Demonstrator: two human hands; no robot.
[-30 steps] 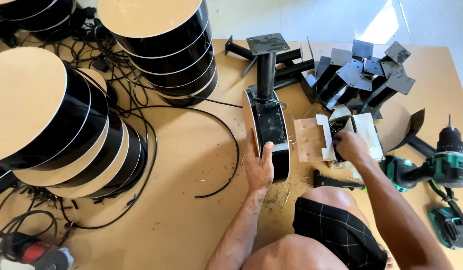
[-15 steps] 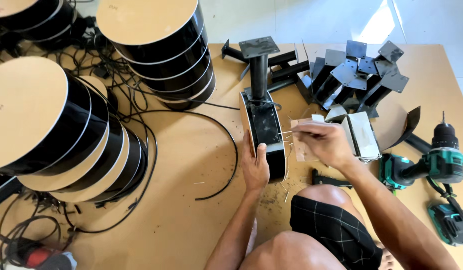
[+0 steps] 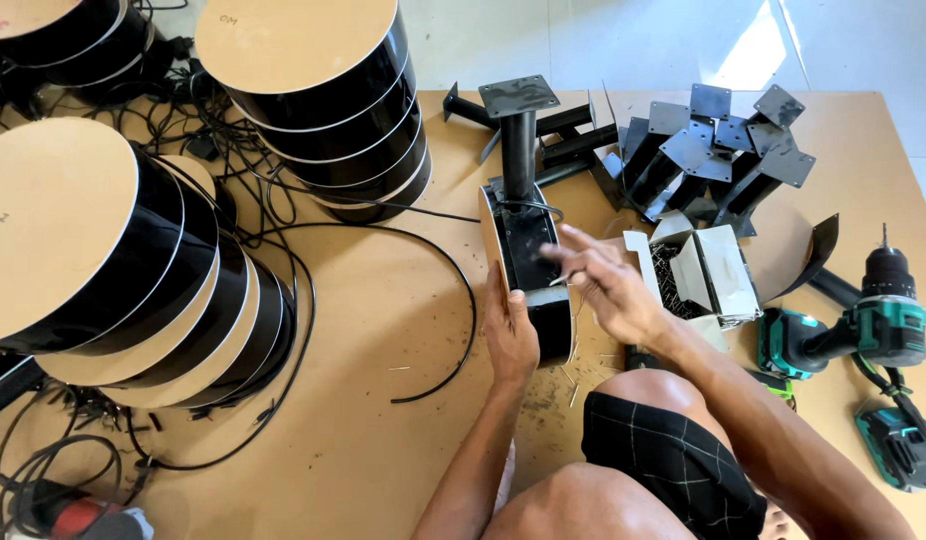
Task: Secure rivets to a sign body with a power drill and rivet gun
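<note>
My left hand [image 3: 510, 335] grips the near edge of a black round disc piece [image 3: 531, 245] that stands on its edge on the board. A black metal leg with a square plate [image 3: 519, 125] sticks out from its far side. My right hand [image 3: 608, 285] hovers over the disc's black face, blurred by motion, with a small pale screw [image 3: 558, 281] pinched at its fingertips. An open white box of screws [image 3: 698, 272] lies just to the right of that hand.
Two leaning stacks of black-rimmed wooden discs [image 3: 313, 110] [image 3: 93, 250] stand at the left among black cables [image 3: 453, 290]. A pile of black metal legs [image 3: 713, 150] lies at the back right. A teal drill [image 3: 868, 325] and battery [image 3: 903, 445] sit at the right.
My right hand left the screw box and swung left over the black disc, carrying a screw. My left hand kept its hold on the disc's edge.
</note>
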